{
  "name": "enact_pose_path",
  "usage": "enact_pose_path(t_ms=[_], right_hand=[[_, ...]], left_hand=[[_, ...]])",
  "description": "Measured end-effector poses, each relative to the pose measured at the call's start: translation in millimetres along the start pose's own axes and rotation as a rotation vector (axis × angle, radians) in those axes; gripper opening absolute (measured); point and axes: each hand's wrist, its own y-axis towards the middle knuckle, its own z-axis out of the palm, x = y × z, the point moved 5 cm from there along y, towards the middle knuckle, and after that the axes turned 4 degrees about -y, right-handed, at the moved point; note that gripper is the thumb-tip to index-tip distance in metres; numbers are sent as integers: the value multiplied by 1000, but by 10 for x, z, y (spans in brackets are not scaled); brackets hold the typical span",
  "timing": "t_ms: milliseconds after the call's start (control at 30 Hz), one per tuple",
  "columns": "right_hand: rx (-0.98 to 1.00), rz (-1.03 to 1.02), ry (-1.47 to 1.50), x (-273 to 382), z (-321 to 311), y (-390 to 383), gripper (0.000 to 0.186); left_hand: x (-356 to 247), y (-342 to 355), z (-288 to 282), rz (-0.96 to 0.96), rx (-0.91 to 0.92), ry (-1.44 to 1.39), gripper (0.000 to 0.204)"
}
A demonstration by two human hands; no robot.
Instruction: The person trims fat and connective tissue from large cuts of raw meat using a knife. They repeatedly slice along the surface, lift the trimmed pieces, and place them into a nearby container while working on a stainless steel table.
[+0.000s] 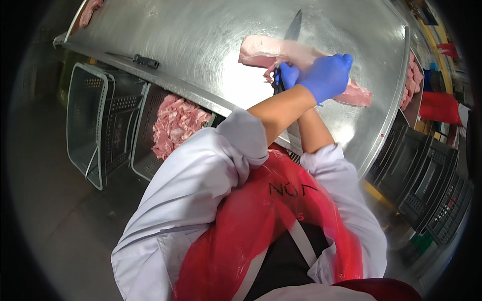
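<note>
Red plastic apron (261, 236) fills the bottom of the view, worn over white sleeves (191, 170); both bare forearms run up from it and cross just short of the meat. From the hands outward, then: the left hand (326, 76), blue-gloved, reaches across and lies spread and pressing on the long pale slab of pork (281, 52), clamping it flat, I'd judge so it cannot slide under the blade; the right hand (287, 74), also in blue, sits tucked just beneath the left wrist, clenched round the dark handle of a knife (292, 31); the blade points away from the body and stands up past the far edge of the slab, its lower part hidden among the meat and gloves, so I cannot tell how deep it sits. The slab lies across the steel tabletop (191, 45), slanting from above the hands down to the right of them, near that right rim; a ragged pink flap hangs off it beside the right hand. Left of the slab and below the tabletop's near edge stands a grey crate (145, 150) holding cut meat pieces (175, 123), close enough for trimmings to drop in; beside it, farther left, another grey crate (88, 120); right of the slab, past the rim, dark stacked crates (432, 185).
</note>
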Motion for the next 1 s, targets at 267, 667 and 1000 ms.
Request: enact_pose_path(t_ms=[267,667,1000], right_hand=[[298,-265,290,81,146,-291,27],[155,-95,46,336,509,-570,69],[117,20,327,385,853,-746,51]], left_hand=[[-386,-107,-72,113,-129,-32,20],[-883,23,-546,253,-214,-156,18],[-1611,18,-605,483,-267,-197,18]])
